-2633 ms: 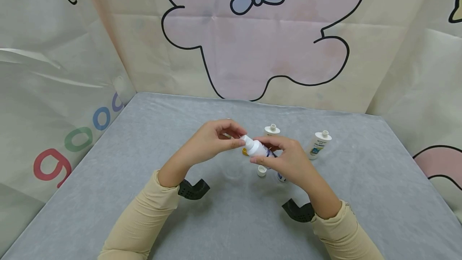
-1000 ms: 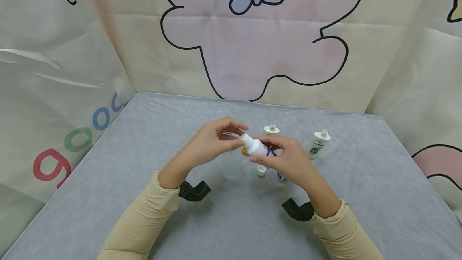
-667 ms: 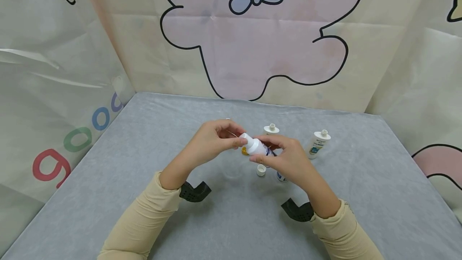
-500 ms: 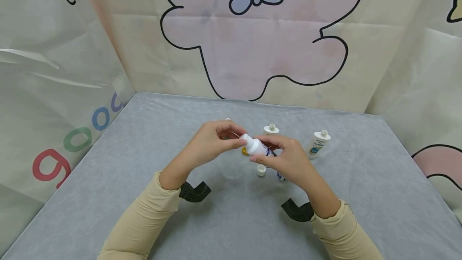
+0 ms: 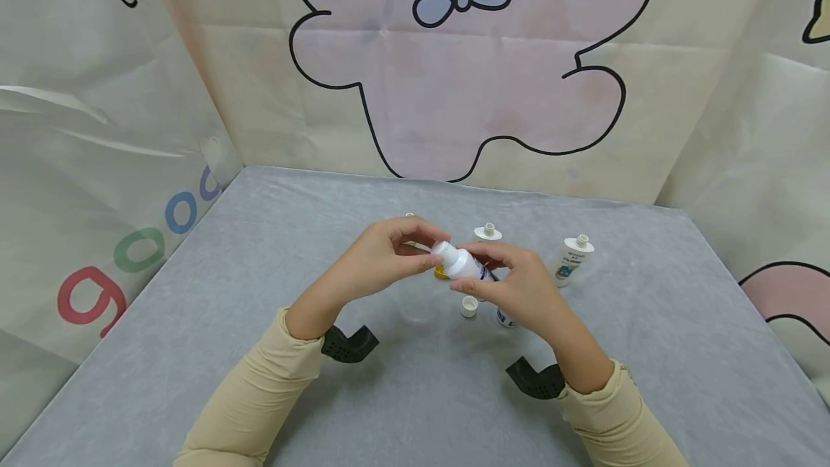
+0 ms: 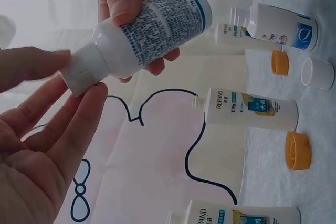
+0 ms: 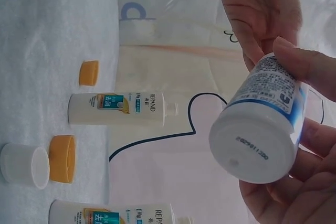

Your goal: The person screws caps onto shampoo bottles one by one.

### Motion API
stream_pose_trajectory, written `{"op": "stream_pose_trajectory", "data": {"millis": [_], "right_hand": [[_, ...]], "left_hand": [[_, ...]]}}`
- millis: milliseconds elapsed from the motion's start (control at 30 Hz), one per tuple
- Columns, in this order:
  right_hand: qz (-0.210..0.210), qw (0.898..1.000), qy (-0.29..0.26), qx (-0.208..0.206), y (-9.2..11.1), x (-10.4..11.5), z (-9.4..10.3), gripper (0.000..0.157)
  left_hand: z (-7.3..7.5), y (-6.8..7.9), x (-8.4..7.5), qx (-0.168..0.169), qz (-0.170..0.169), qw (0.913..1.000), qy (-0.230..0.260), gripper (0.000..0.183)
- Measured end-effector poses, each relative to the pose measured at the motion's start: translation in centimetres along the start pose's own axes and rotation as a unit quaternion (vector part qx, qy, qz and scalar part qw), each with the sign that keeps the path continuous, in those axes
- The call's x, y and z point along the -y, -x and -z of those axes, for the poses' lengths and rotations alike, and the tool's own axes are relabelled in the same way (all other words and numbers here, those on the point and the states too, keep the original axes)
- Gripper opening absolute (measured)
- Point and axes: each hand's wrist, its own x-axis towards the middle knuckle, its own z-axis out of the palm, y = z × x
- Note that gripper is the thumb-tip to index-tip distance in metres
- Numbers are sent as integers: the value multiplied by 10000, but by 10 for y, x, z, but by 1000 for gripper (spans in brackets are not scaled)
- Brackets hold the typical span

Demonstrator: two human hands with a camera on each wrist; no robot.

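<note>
Above the table my right hand (image 5: 519, 283) grips a white bottle (image 5: 462, 265), tilted with its top toward the left. Fine blue print covers the label side in the left wrist view, and a date code is on its base in the right wrist view. My left hand (image 5: 382, 254) pinches the white cap (image 6: 84, 69) at the bottle's top between thumb and fingertips. The cap sits over the bottle's neck; how tightly, I cannot tell. A second white bottle (image 6: 281, 27) with a blue label stands uncapped, mostly hidden by my right hand in the head view.
Cream REPAND bottles (image 5: 572, 258) stand uncapped on the grey cloth, one at the right, one behind my hands (image 5: 488, 233), another mostly behind my left hand. A loose white cap (image 5: 469, 306) and orange caps (image 6: 297, 150) lie among them. Printed curtains surround the table.
My left fingers have shifted slightly around the cap, lifting and settling on it again. The bottle and my right hand stay nearly in place.
</note>
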Motion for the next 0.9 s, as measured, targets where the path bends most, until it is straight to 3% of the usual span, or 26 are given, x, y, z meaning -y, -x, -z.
{"op": "stream_pose_trajectory", "data": {"millis": [200,333,500,800,900], "right_hand": [[18,9999,-99,9,0,1,0,38],[40,9999,-142,38,0,1,-1,37],[106,9999,-135,-20,0,1,-1,37],[96,9999,-67,-56,0,0,-1,38],[89,9999,-77,-45,0,0,-1,38]], "left_hand": [[-4,-1,0,-538,298,9976,-327,26],[-5,0,0,-686,185,9965,-446,19],[-5,0,0,-650,10,9970,-413,19],[-3,1,-1,-292,-318,9991,-41,22],[-3,1,-2,-204,-287,9994,-43,26]]}}
